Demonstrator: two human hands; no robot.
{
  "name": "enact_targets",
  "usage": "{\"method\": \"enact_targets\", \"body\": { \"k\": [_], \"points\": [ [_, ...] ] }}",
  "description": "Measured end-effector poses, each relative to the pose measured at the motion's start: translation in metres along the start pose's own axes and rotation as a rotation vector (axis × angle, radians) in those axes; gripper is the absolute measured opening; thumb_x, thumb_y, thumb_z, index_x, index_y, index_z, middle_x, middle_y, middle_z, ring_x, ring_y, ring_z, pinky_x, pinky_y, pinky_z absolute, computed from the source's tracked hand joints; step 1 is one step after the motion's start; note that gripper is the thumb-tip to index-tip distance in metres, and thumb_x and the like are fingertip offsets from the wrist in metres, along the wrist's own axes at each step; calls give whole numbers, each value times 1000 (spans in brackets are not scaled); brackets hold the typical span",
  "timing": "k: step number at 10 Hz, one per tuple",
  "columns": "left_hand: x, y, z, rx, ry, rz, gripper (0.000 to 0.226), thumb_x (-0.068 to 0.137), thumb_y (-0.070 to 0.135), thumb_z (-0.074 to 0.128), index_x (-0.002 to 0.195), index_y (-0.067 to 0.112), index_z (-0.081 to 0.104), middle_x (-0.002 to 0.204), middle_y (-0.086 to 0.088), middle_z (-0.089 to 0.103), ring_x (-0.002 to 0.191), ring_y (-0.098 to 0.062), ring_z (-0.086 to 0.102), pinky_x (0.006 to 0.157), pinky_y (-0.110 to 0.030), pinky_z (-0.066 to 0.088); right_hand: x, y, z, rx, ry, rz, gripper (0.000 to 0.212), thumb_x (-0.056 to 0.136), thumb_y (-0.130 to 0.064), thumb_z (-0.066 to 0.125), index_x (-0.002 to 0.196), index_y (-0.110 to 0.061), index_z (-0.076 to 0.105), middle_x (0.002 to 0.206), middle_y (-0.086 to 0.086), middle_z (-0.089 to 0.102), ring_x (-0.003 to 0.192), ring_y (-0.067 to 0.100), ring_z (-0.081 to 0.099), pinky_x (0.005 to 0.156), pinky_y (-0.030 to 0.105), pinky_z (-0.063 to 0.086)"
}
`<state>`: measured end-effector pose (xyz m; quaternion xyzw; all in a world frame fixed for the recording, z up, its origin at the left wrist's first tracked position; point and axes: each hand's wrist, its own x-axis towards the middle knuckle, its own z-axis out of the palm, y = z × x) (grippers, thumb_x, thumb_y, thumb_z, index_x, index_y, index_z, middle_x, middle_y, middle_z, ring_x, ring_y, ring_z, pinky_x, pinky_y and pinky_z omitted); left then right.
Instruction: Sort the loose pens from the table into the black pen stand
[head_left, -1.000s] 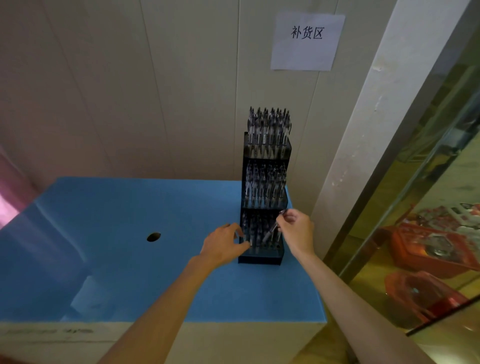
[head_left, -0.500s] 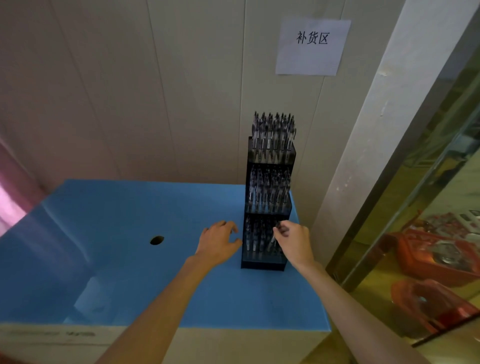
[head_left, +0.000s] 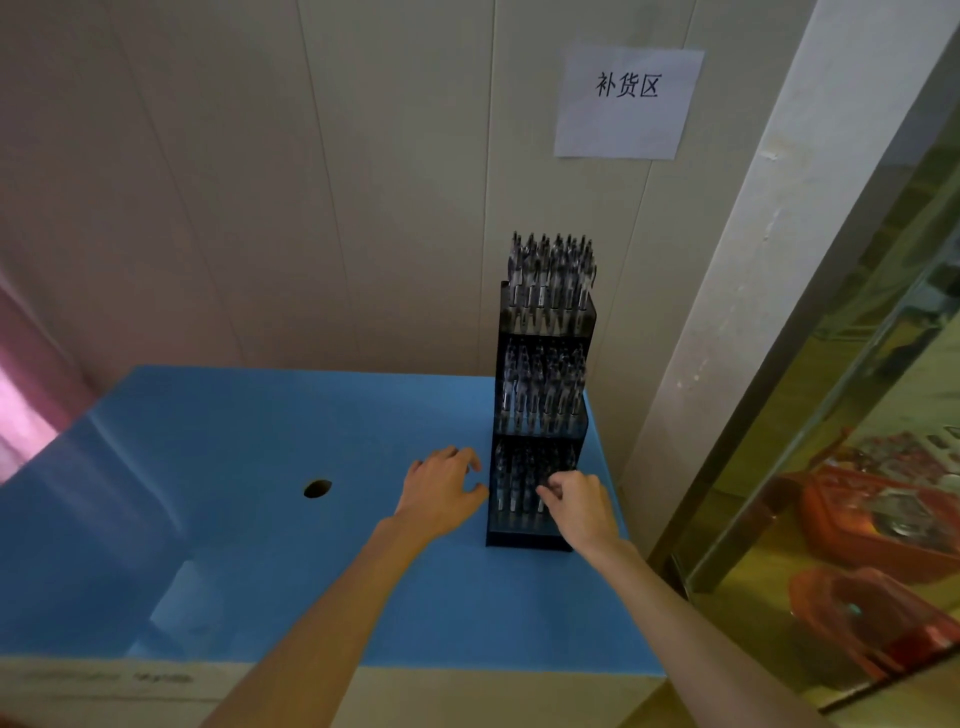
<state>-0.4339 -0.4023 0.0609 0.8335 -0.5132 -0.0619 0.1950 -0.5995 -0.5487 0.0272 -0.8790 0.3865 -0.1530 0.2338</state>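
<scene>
The black three-tier pen stand (head_left: 544, 332) stands at the right back of the blue table (head_left: 249, 431), with several pens upright in every tier. My right hand (head_left: 581, 508) is in front of the lowest tier, its fingertips pinched on the top of a pen (head_left: 535, 483) standing in that tier. My left hand (head_left: 441, 493) hovers just left of the stand's base with loosely curled fingers and holds nothing; its thumb is close to the stand's edge. I see no loose pens on the table.
A dark round hole (head_left: 317, 488) is in the tabletop left of my hands. A wall with a paper sign (head_left: 628, 101) rises behind the stand. At the right, past the table's edge, are a white pillar and a glass pane (head_left: 852, 395) reflecting red objects.
My right hand has lowered a pen from above the lowest tier down into it. My left hand has drawn back slightly from the stand's side.
</scene>
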Motion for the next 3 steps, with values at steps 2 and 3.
{"method": "enact_targets", "body": {
  "k": [2, 3],
  "points": [
    [-3, 2, -5, -4, -6, -9, 32, 95, 40, 55, 122, 24, 57, 120, 2, 59, 113, -18, 55, 97, -37, 41, 0, -1, -2, -31, -25, 6, 49, 97, -25, 65, 53, -20, 45, 49, -4, 49, 47, 10, 50, 50, 25, 42],
    [-1, 5, -11, -1, -4, -1, 32, 95, 40, 55, 122, 24, 56, 120, 2, 59, 113, -17, 55, 98, -37, 41, 4, 9, -4, -48, -84, 30, 32, 95, -25, 66, 67, -9, 66, 66, 6, 68, 61, 15, 64, 60, 34, 57]
  ]
}}
